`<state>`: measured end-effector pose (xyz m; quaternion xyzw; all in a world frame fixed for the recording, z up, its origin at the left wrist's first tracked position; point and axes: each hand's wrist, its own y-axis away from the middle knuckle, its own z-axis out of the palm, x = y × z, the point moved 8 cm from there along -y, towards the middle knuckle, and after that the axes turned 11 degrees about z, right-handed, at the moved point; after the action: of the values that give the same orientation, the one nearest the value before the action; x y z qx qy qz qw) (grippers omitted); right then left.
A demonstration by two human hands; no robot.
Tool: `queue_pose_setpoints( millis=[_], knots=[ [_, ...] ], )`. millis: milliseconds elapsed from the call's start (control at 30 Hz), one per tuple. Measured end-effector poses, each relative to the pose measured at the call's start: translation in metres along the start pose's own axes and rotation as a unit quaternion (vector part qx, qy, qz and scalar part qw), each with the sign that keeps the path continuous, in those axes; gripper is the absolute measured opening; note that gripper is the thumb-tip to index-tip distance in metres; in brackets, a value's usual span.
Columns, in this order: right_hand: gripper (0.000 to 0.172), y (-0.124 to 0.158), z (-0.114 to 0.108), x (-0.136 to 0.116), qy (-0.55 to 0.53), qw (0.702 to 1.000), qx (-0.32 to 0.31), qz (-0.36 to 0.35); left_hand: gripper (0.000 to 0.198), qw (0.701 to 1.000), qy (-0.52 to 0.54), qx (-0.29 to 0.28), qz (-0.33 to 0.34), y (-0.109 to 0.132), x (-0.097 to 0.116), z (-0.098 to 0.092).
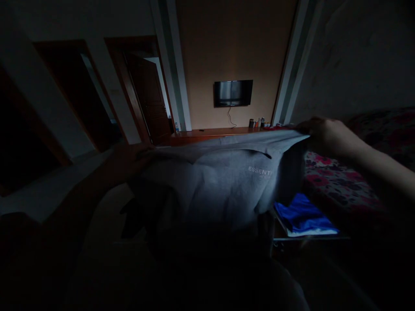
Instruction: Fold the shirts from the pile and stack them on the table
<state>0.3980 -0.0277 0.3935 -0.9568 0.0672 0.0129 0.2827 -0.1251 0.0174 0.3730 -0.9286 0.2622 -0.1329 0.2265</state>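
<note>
Head view: left hand and right hand grip grey shirt, apparently so it hangs spread between them.

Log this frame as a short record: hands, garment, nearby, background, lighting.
Left hand: holds one end of the grey shirt
Right hand: pinches the other end
Garment: stretched between both hands, "ESSENT" legible on it
Nearby: blue cloth and flowered sofa, both on the right
Background: television on the wall, door ajar
Lighting: very dim
</note>
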Motion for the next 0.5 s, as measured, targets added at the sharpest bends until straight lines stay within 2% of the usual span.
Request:
queue_pose_setpoints(
  millis=[33,67,100,133,233,267,367,433,500],
  knots=[
    [0.039,0.001,0.015,0.003,0.006,0.998,-0.058,-0.011,0.041,0.998,0.013,-0.065,0.021,-0.001,-0.005,0.011],
    [0.036,0.002,0.027,0.006,0.009,0.995,-0.102,-0.011,0.042,0.994,0.019,-0.104,0.037,-0.001,-0.008,0.019],
    [0.034,0.003,0.036,0.011,0.012,0.993,-0.120,0.003,0.044,0.993,0.017,-0.111,0.041,0.000,-0.012,0.022],
    [0.033,0.003,0.040,0.016,0.019,0.993,-0.113,0.028,0.045,0.996,0.008,-0.086,0.029,0.001,-0.016,0.021],
    [0.039,0.003,0.041,0.024,0.038,0.994,-0.057,0.090,0.053,0.998,-0.010,0.038,-0.041,0.006,-0.027,0.009],
    [0.038,0.003,0.044,0.022,0.031,0.994,-0.063,0.090,0.055,0.997,-0.001,0.049,-0.057,0.007,-0.031,0.010],
    [0.032,0.005,0.051,0.016,0.000,0.993,-0.101,0.060,0.056,0.997,0.020,-0.008,-0.069,0.009,-0.040,0.023],
    [0.033,0.007,0.050,0.019,0.009,0.994,-0.093,0.063,0.057,0.996,0.011,-0.041,-0.074,0.011,-0.048,0.029],
    [0.038,0.012,0.047,0.026,0.043,0.993,-0.068,0.084,0.061,0.995,0.007,-0.052,-0.086,0.014,-0.054,0.032]
  ],
)
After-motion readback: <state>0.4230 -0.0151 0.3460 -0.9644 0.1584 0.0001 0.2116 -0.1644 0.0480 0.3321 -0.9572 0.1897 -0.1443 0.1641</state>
